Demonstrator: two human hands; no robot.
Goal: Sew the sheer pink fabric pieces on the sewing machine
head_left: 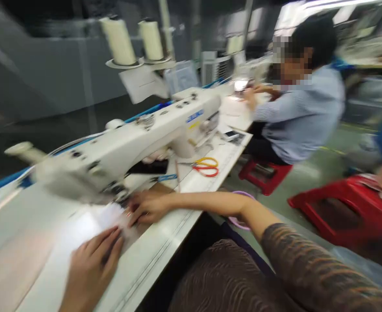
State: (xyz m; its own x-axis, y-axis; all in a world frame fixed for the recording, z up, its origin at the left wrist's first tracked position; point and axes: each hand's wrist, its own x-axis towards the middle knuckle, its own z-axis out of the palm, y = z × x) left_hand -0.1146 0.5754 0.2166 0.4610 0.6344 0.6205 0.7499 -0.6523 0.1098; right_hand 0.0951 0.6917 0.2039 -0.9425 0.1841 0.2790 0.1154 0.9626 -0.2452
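Note:
Under the needle end of a white sewing machine (152,138), a small piece of thin white fabric (109,214) lies on the bed, partly washed out by the lamp. My left hand (95,260) is at its near edge, with fingertips and thumb closed on the cloth. From the other side, my right hand (150,206) pinches the fabric's edge close to the presser foot (121,193). Motion blur hides the exact finger contact and the needle.
Scissors with yellow and red handles (207,167) and blue-handled thread snips (166,177) lie right of the machine head. Thread cones (121,41) stand behind. A phone (231,135) rests farther along. A co-worker (298,104) sits at another machine; red stools (340,212) stand on the floor.

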